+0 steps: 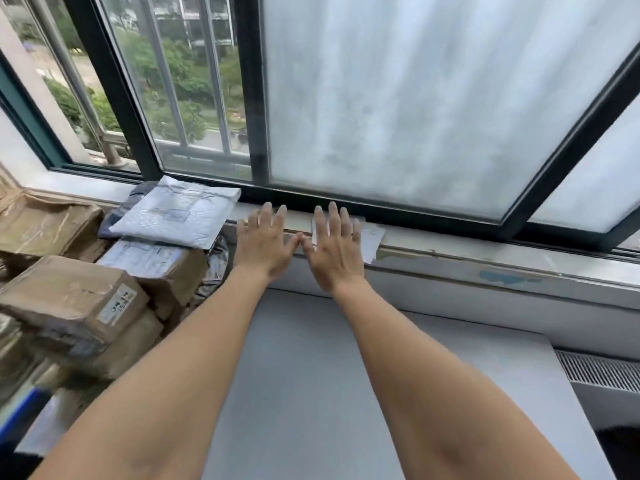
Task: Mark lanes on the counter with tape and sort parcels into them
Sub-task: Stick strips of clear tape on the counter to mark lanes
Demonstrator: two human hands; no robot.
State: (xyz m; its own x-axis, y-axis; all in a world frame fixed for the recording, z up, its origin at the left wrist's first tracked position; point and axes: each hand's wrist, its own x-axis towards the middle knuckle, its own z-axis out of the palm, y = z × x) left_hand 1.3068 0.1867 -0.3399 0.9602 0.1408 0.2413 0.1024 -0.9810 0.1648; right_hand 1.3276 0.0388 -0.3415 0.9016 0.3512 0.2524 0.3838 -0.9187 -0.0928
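Both arms reach forward over the grey counter (294, 375) to the window sill (485, 258). My left hand (265, 242) and my right hand (334, 245) lie side by side with straight, spread fingers, thumbs nearly touching. The right hand lies over a flat white envelope (372, 239) on the sill. A white bubble mailer (176, 211) tops a pile of parcels to the left, with brown cardboard boxes (72, 299) below it. No tape is visible.
A sliding window with a dark frame (256, 98) rises right behind the sill; its right pane is frosted. A vent grille (599, 372) sits off the counter's right edge. A blue object (24, 407) shows at the lower left.
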